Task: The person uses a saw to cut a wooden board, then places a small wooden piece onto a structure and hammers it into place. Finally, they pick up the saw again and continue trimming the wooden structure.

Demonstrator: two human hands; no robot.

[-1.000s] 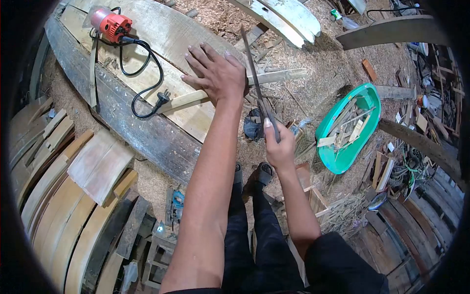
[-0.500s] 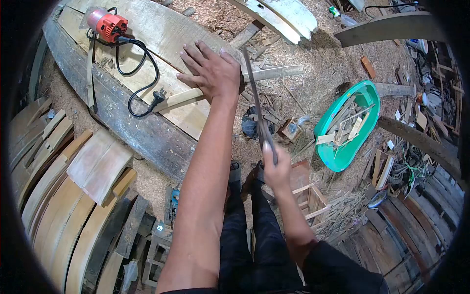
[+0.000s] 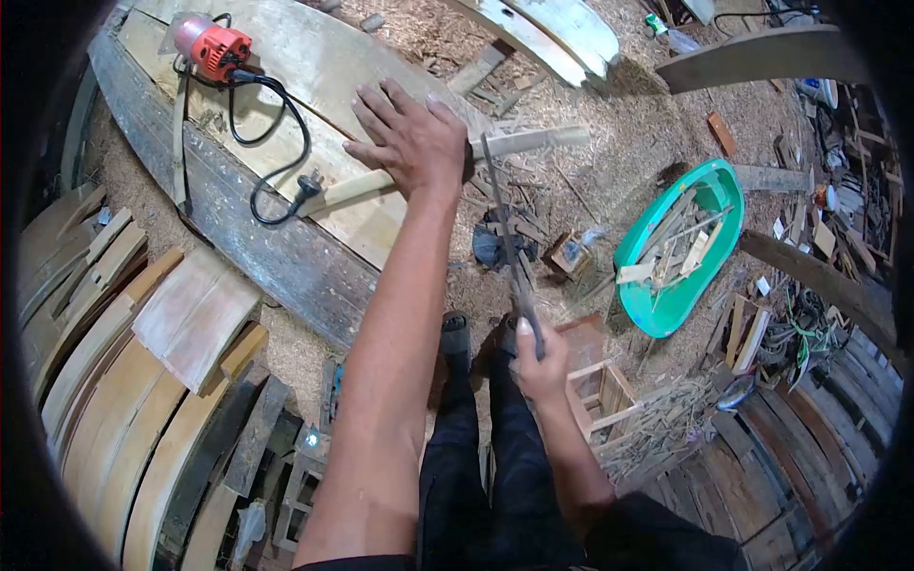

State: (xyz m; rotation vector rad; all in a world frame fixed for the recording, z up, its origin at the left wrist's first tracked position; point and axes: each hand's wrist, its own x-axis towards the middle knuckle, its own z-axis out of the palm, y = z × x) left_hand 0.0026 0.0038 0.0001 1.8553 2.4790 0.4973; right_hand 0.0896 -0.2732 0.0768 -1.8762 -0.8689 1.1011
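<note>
My left hand [image 3: 414, 143] lies with its fingers spread, pressing down on a narrow wood strip [image 3: 347, 191] that lies across wide pale boards [image 3: 352, 86]. Past the boards' edge, the strip's end sticks out to the right. My right hand [image 3: 541, 362] is closed around the handle of a handsaw [image 3: 505, 214]. The saw's long, thin blade shows nearly edge-on and slightly blurred. Its tip is at the strip, just right of my left hand. Contact between the teeth and the wood is too small to make out.
A red power tool [image 3: 211, 49] with a black cord [image 3: 300, 124] rests on the boards. On the sawdust floor [image 3: 619, 143] stands a green tub [image 3: 671, 314] of wood scraps. Curved planks [image 3: 124, 419] are stacked at the left. A small wooden crate [image 3: 609, 395] stands near my legs.
My right hand has drawn the saw back toward my body, so its tip has moved from beyond the strip to the strip. My left hand stays in place.
</note>
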